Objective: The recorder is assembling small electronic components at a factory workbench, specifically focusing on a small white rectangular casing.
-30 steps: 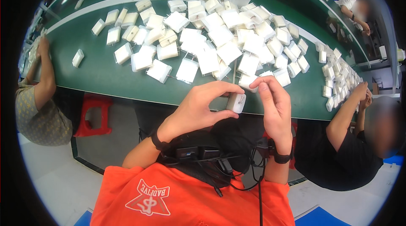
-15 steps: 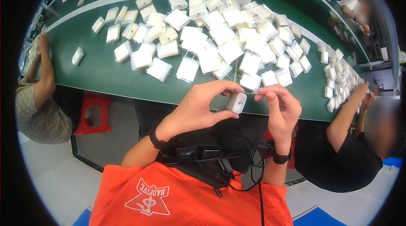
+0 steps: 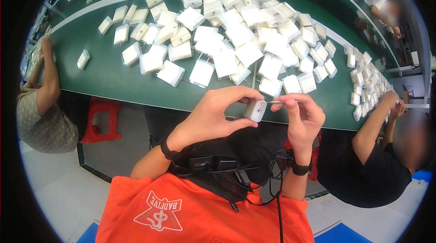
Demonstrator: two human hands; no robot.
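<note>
My left hand (image 3: 213,118) grips a small white block-shaped housing (image 3: 253,111) by its edges, between the thumb below and the fingers above. Dark marks, perhaps wires or a slot, show on the end face turned to the right. In a pinch of thumb and fingers, my right hand (image 3: 303,118) has a thin metal rod-like tool (image 3: 275,101), its tip at the housing's upper right edge. Whether the tip touches the housing I cannot tell. Just beyond both hands lies a large pile of similar white housings (image 3: 225,63), several with thin metal pins or wires sticking out.
The green table (image 3: 109,72) curves across in front of me. One white housing (image 3: 83,59) lies apart at the left. Co-workers sit on both sides, with another pile of housings (image 3: 365,79) at the right. A red stool (image 3: 102,120) stands below the table's left part.
My right hand and the thin tool have shifted very slightly to the right. The housing in my left hand is tilted a little differently; both grips are the same.
</note>
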